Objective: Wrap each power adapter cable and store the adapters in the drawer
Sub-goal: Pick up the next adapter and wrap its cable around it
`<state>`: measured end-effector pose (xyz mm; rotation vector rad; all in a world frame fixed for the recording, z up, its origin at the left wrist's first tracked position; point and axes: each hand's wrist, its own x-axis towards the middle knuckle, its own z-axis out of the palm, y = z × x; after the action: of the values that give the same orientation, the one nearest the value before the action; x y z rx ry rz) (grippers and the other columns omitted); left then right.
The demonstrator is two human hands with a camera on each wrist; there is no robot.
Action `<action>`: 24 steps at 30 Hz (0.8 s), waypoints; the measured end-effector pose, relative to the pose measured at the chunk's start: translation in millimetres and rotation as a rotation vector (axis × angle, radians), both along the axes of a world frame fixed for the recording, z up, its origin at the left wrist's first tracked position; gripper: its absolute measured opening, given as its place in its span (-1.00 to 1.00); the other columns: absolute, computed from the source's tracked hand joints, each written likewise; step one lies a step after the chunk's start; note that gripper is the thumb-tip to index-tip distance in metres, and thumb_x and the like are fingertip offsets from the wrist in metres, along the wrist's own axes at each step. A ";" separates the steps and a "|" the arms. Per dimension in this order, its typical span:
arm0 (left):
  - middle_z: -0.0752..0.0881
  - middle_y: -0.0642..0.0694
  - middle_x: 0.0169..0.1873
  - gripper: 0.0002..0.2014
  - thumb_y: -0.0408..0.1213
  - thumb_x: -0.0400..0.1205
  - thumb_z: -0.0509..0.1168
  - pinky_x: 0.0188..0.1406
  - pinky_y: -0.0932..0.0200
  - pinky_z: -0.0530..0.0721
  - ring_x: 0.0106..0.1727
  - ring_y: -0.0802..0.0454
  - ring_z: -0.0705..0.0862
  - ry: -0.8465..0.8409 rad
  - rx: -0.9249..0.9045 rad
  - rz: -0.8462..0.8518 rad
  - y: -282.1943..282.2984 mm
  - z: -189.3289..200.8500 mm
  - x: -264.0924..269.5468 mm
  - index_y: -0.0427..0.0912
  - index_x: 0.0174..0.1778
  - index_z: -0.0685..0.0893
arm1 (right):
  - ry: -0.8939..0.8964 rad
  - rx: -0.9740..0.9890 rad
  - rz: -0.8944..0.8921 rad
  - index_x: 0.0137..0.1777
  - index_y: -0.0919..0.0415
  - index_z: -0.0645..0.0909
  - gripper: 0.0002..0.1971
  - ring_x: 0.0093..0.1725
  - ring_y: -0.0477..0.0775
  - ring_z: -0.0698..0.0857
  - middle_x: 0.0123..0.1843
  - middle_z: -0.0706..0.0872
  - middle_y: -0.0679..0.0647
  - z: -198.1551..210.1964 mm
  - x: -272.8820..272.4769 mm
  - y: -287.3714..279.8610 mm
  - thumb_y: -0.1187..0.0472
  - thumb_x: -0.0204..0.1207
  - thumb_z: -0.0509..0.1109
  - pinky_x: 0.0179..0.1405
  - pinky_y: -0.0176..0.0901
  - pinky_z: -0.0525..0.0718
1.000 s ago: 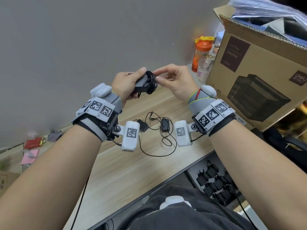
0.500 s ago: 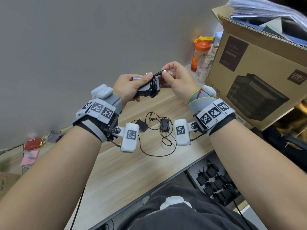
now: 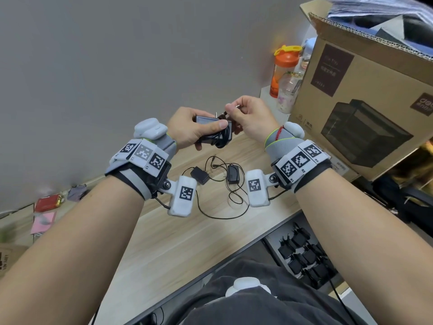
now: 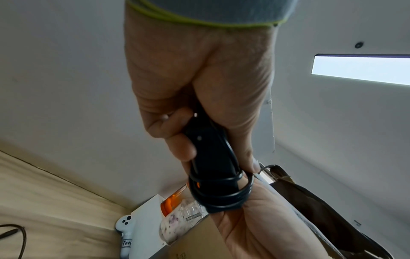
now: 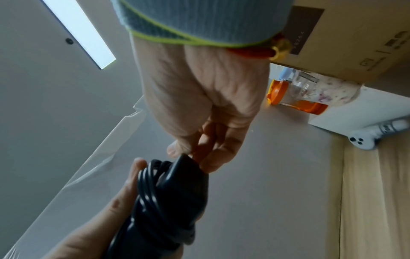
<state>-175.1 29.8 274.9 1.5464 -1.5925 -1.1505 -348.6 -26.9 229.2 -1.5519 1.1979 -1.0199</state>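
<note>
Our left hand grips the black power adapter block above the pale wooden worktop, steadying its coils while our right hand pinches the metal-tipped cable end, probably for tucking. Open drawer waits at five o'clock.

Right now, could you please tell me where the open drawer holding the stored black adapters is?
In the head view, the open drawer sits at lower right, below the wooden desk's front edge and beside the person's right forearm.
</note>
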 end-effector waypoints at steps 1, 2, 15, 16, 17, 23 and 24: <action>0.77 -0.11 -0.32 -0.63 0.00 0.52 0.51 -0.66 0.32 0.50 -0.62 0.12 0.54 -0.011 -0.001 0.003 -1.1 -1.7 -2.4 -0.21 0.08 0.81 | -0.006 0.016 -0.007 -0.17 0.12 0.58 -0.82 -0.50 0.03 0.65 -0.31 0.75 0.12 -1.9 -0.5 -0.6 0.07 0.60 0.42 -0.41 -0.10 0.65; 0.77 -0.07 -0.36 -0.64 0.00 0.53 0.50 -0.66 0.34 0.49 -0.65 0.12 0.54 -0.021 -0.009 0.014 -2.0 -2.8 -3.9 -0.20 0.08 0.80 | -0.015 0.040 -0.013 -0.14 0.15 0.57 -0.83 -0.50 -0.01 0.62 -0.31 0.72 0.12 -2.8 0.5 -1.1 0.10 0.63 0.41 -0.45 -0.15 0.64; 0.72 -0.19 -0.16 -0.73 -0.15 0.75 0.26 -0.39 0.24 0.78 -0.41 0.08 0.72 0.137 0.159 0.067 -24.8 -75.2 -63.6 -0.27 0.15 0.73 | -0.186 0.485 0.042 0.20 0.32 0.64 -0.61 -0.35 0.16 0.69 -0.08 0.71 0.22 -52.1 -46.4 20.3 -0.05 0.65 0.36 -0.14 0.01 0.82; 0.70 -0.19 -0.16 -0.76 -0.17 0.76 0.23 -0.39 0.24 0.78 -0.36 0.07 0.71 0.139 0.192 0.055 -25.3 -85.0 -72.9 -0.26 0.12 0.71 | -0.202 0.511 0.030 0.17 0.28 0.65 -0.67 -0.36 0.13 0.70 -0.09 0.71 0.18 -59.7 -56.1 23.4 0.01 0.64 0.39 -0.07 0.04 0.82; 0.69 -0.20 -0.14 -0.78 -0.18 0.76 0.22 -0.33 0.20 0.80 -0.30 0.03 0.71 0.134 0.229 0.044 -25.4 -95.9 -82.0 -0.24 0.09 0.69 | -0.210 0.541 0.015 0.15 0.25 0.66 -0.72 -0.36 0.10 0.71 -0.10 0.71 0.16 -68.7 -65.7 27.0 0.05 0.62 0.42 -0.02 0.05 0.82; 0.72 -0.19 -0.17 -0.79 -0.12 0.78 0.18 -0.44 0.24 0.70 -0.39 -0.03 0.71 0.060 0.402 -0.037 -21.5 -154.8 -140.7 -0.14 0.00 0.65 | -0.233 0.670 -0.119 0.10 0.26 0.62 -0.83 -0.16 0.23 0.63 -0.03 0.63 0.25 -117.3 -119.6 49.7 0.18 0.61 0.44 0.20 0.19 0.71; 0.73 -0.21 -0.15 -0.79 -0.13 0.78 0.18 -0.49 0.27 0.68 -0.37 -0.04 0.72 0.036 0.414 -0.059 -21.2 -164.9 -150.8 -0.16 0.03 0.65 | -0.228 0.681 -0.137 0.09 0.26 0.63 -0.82 -0.14 0.24 0.64 -0.02 0.64 0.26 -126.2 -129.4 54.2 0.18 0.60 0.45 0.20 0.21 0.71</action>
<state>-325.9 8.6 110.0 1.7286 -1.4451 -1.6083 -478.0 27.3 103.1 -0.8119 1.3192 -0.7344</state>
